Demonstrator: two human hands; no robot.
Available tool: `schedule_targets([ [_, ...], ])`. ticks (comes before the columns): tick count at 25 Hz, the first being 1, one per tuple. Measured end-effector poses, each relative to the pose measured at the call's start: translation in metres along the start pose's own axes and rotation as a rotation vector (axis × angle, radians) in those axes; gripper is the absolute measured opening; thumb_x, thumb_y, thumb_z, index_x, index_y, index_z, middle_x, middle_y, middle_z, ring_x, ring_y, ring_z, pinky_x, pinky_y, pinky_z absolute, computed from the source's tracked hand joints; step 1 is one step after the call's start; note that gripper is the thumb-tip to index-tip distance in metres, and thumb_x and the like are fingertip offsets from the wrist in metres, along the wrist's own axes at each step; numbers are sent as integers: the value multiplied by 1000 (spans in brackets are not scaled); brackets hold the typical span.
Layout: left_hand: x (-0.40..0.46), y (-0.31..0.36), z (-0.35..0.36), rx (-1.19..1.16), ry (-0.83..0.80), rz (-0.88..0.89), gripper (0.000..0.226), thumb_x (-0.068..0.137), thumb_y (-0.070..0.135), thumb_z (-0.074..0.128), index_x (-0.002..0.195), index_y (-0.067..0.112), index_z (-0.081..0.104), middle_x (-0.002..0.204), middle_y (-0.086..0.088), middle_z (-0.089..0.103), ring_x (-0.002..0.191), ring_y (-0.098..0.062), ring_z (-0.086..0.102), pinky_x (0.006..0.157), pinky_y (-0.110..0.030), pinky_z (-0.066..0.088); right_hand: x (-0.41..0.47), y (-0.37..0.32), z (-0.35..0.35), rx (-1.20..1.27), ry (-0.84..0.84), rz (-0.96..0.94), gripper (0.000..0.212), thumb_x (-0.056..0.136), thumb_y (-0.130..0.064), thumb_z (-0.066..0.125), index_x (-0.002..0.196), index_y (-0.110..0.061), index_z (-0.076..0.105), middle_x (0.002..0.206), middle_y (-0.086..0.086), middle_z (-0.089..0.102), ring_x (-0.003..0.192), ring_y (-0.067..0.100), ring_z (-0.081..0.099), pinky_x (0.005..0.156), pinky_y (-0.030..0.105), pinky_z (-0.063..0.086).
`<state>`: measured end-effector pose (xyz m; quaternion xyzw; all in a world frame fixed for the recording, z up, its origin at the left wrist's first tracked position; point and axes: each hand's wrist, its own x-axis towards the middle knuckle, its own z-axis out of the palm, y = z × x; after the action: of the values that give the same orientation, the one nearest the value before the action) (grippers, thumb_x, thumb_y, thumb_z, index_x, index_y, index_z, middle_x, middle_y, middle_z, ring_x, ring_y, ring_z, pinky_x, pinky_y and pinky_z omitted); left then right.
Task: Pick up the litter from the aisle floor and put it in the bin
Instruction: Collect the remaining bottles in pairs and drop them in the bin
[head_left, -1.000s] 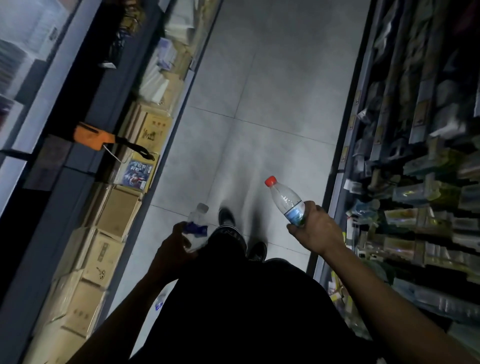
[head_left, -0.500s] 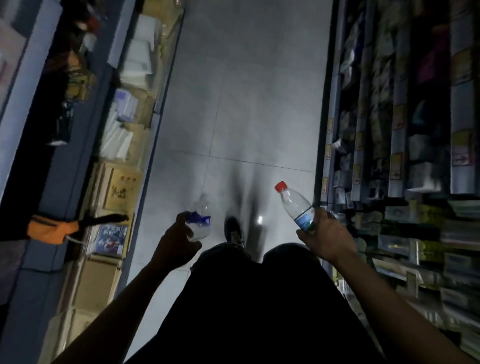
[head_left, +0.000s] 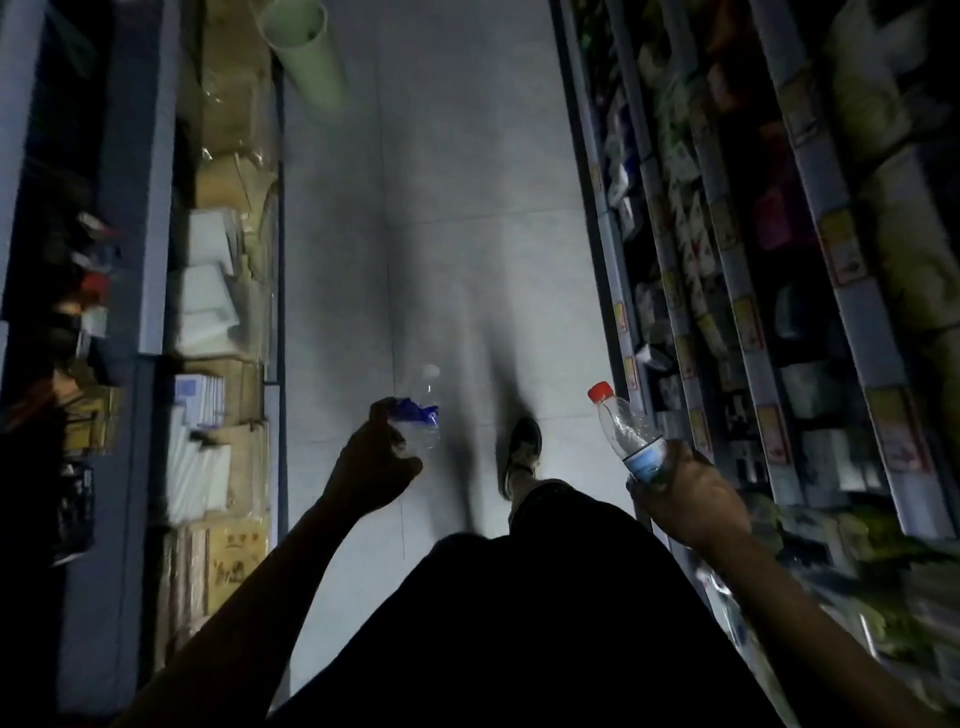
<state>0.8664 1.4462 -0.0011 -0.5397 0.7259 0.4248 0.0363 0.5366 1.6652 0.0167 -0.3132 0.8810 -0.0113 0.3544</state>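
Right now both hands are carrying litter down the aisle. The left hand (head_left: 371, 470), at lower centre of the frame, is curling its fingers round a crushed bottle (head_left: 421, 415) with a torn blue label and a pale cap, its neck pointing up the frame. The right hand (head_left: 688, 501), at lower right and close beside the right shelf (head_left: 618, 291), is gripping a clear bottle (head_left: 623, 434) by its base, the red cap tilting up and to the left. The two hands are sitting well apart, with one shoe (head_left: 522, 449) stepping onto the grey floor (head_left: 441, 182) between them.

A pale green bin (head_left: 306, 52) is showing at the upper left of the frame, leaning out from the left shelving, straight ahead and well away from both hands. I would judge the left hand the nearer one, being on the bin's side, so its bottle would likely drop in first. No other litter is showing on the floor ahead.
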Motion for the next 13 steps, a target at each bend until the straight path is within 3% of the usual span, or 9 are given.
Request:
schedule_targets([
  [4,51,20,-28,-42,-6,-105,86,67,20,81,141,24,38,89,16,61,82,-3,65,63,-10,40,86,-62,-53,-11,-25,-63,65,80,-47,78,127,-14,49,118,15,68,104,37,68,87,43,56],
  [7,83,23,-54,-107,47,-215,92,60,36,80,141,29,37,90,13,64,77,2,60,62,-13,39,154,-121,-91,-31,-15,-165,67,78,-43,82,129,-11,52,120,16,67,107,39,66,90,48,56],
  [10,116,17,-81,-119,107,-299,89,66,19,83,142,24,38,91,15,63,77,1,60,63,-16,42,220,-189,-125,-24,16,-238,62,76,-43,83,122,-13,54,115,13,65,103,39,66,87,48,56],
  [13,163,11,-109,-161,141,-373,87,67,8,80,142,21,38,96,9,64,83,-14,63,69,-25,45,289,-260,-152,-66,12,-321,60,75,-45,82,120,-15,56,113,10,64,102,36,65,86,47,56],
])
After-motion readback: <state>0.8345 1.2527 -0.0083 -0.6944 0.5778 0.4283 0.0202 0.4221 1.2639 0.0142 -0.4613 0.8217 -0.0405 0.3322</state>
